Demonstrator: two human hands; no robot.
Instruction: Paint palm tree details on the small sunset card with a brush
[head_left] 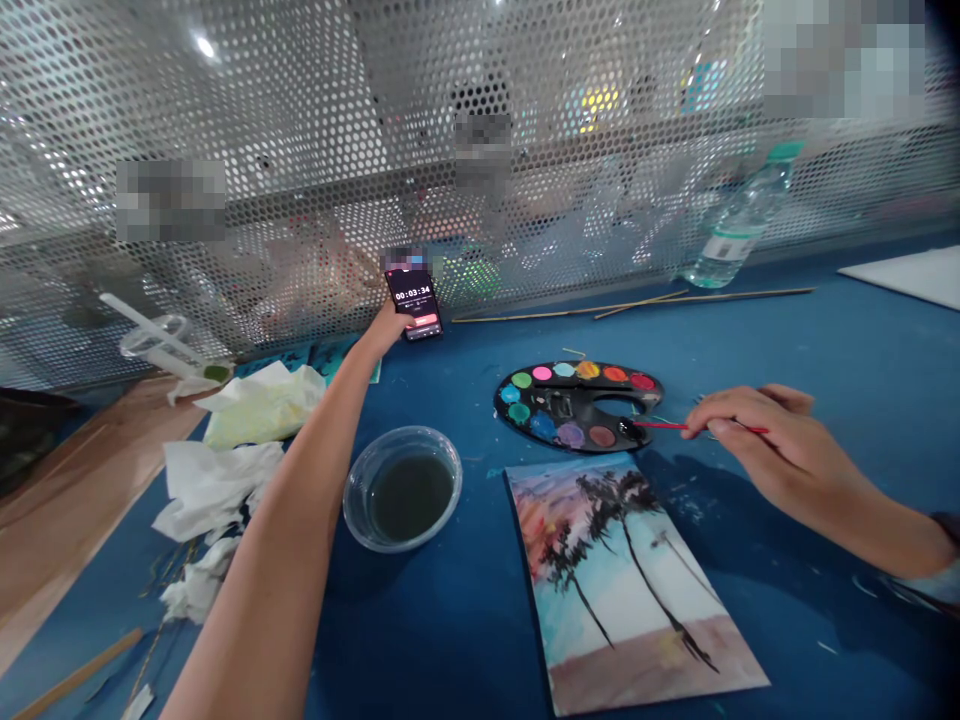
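My left hand (391, 322) reaches far forward, a digit on the lower screen of a black phone (414, 300) that leans on the mesh and shows 00:03:34. Whether it also grips the phone is hard to tell. Between the fingers of my right hand (746, 425) is a thin red paintbrush (667, 427), its tip in the black paint of an oval palette (544, 408). Below the palette lies a canvas (630, 590) painted with dark palm trees. A clear bowl of dark water (411, 490) is beside my left forearm.
Crumpled tissues (217, 485) and a tipped plastic cup (169, 345) are at the left. A water bottle (739, 225) and thin sticks (637, 305) are near the perforated metal screen (300, 130). A white sheet (911, 272) lies at the right edge.
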